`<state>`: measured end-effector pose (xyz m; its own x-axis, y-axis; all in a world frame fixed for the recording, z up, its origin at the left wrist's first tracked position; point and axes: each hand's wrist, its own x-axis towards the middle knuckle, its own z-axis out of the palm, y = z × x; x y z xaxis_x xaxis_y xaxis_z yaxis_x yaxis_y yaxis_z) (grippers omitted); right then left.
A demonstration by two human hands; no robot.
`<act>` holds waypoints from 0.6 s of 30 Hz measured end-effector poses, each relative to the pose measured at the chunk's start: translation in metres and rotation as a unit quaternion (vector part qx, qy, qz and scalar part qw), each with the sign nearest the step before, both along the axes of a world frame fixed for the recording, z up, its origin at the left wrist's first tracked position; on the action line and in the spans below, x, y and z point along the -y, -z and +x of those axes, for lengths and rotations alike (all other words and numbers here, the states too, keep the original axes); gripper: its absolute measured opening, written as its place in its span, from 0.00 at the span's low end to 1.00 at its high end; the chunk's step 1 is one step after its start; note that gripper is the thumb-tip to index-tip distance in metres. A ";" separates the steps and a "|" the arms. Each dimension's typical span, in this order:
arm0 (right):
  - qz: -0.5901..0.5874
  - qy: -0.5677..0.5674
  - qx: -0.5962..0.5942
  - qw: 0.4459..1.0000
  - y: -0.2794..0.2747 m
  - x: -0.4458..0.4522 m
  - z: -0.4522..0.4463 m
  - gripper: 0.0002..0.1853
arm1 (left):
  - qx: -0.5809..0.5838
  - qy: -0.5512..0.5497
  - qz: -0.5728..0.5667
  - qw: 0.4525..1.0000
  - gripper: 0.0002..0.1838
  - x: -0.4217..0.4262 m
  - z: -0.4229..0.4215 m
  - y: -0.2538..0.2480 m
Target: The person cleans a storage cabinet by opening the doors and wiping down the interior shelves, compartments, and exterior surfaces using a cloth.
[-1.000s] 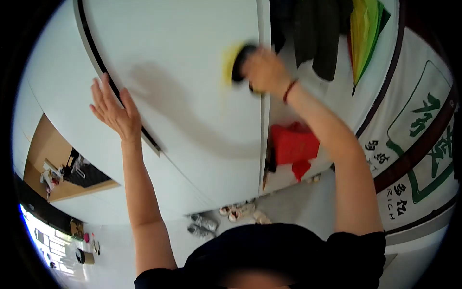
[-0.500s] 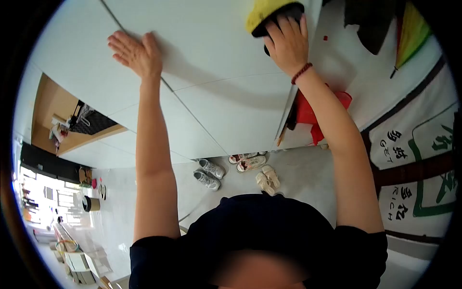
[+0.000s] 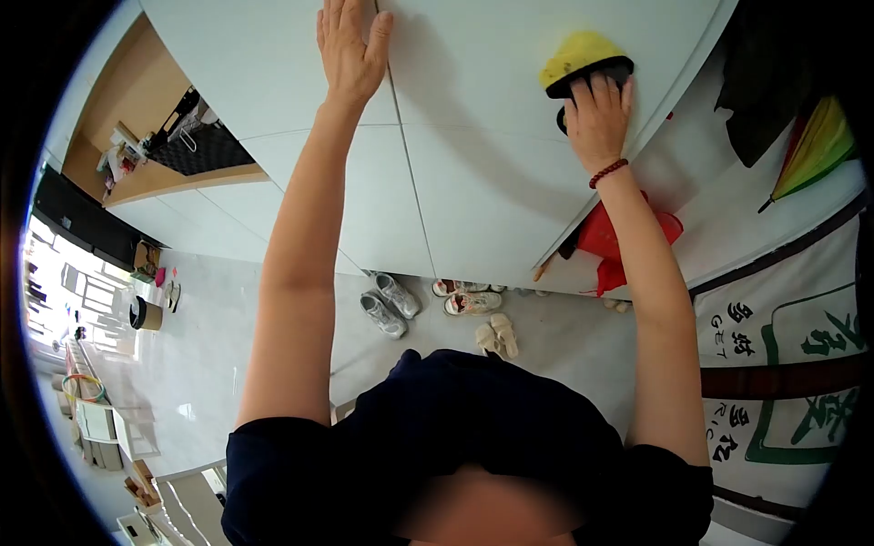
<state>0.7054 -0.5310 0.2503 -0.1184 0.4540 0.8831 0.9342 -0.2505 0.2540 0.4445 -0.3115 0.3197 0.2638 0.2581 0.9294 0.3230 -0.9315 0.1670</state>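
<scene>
My left hand (image 3: 353, 56) is stretched out with its fingers straight, against the white cabinet door (image 3: 273, 73), just left of the dark vertical seam. Its fingertips reach the top edge of the view. My right hand (image 3: 599, 116) grips a yellow cloth pad with black trim (image 3: 583, 56) on the neighbouring white door (image 3: 482, 82). The fingers are tucked at the pad's black underside, so part of their grip is hidden. A dark red beaded bracelet (image 3: 608, 173) circles the right wrist.
Grey sneakers (image 3: 387, 305), patterned sneakers (image 3: 469, 300) and cream sandals (image 3: 497, 335) are on the floor below the cabinet. A red dustpan-like item (image 3: 605, 232) and a multicoloured umbrella (image 3: 815, 150) are at right. An open shelf niche (image 3: 114, 77) holds a dark basket (image 3: 196, 150).
The view has turned, shifting the cabinet to the right in frame. The pad under my right hand sits a little lower on the door; my left hand is slightly higher, still flat.
</scene>
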 end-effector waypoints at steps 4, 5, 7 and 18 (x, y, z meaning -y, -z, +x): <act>-0.021 -0.026 0.008 0.999 -0.018 -0.028 -0.043 0.16 | 0.034 0.096 -0.008 0.995 0.32 0.005 -0.027 0.011; -0.038 -0.027 0.009 0.999 -0.026 -0.039 -0.057 0.16 | 0.053 0.102 -0.002 0.993 0.29 0.010 -0.033 0.018; -0.034 -0.063 0.022 0.997 -0.032 -0.068 -0.084 0.16 | 0.097 0.076 -0.049 0.991 0.23 0.014 -0.045 0.043; -0.385 -0.187 0.310 0.849 0.077 -0.113 -0.125 0.05 | 0.006 0.041 -0.344 0.938 0.20 0.060 -0.135 0.249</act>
<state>0.5808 -0.4178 0.1730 -0.7153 0.6965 0.0567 0.5392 0.4984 0.6789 0.3092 -0.3715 0.0705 0.3000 0.7767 0.5538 0.2494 -0.6242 0.7404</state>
